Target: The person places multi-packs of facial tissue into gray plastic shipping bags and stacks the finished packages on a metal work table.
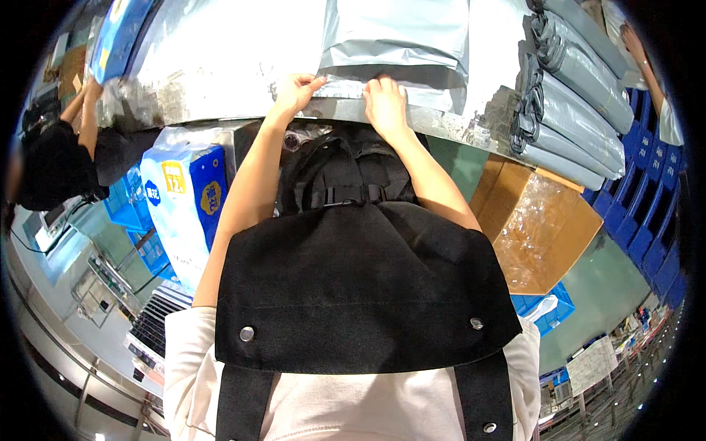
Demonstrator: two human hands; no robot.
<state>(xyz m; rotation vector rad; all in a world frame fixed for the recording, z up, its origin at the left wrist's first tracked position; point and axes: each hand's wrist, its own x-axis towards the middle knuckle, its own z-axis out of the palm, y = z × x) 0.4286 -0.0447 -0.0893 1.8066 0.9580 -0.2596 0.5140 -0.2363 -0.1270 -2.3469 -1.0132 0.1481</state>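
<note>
A grey plastic mailing bag point(397, 45) lies on the worktable in front of me, its open end and flap toward the table's near edge. My left hand point(296, 95) pinches the near left corner of the flap between thumb and fingers. On the near edge of the same bag, right of the middle, my right hand point(387, 106) has its fingers bent and gripping the plastic. A dark strip of the bag's inside shows just beyond my fingertips. What the bag holds is hidden.
Folded stacks of grey bags point(573, 110) lie on the table's right end. Below stands a cardboard box point(529, 228) with clear plastic. A blue-and-white wrapped pack point(176, 198) is at left. Another person's hand point(93, 90) touches a blue pack point(118, 40); another arm point(646, 62) shows far right.
</note>
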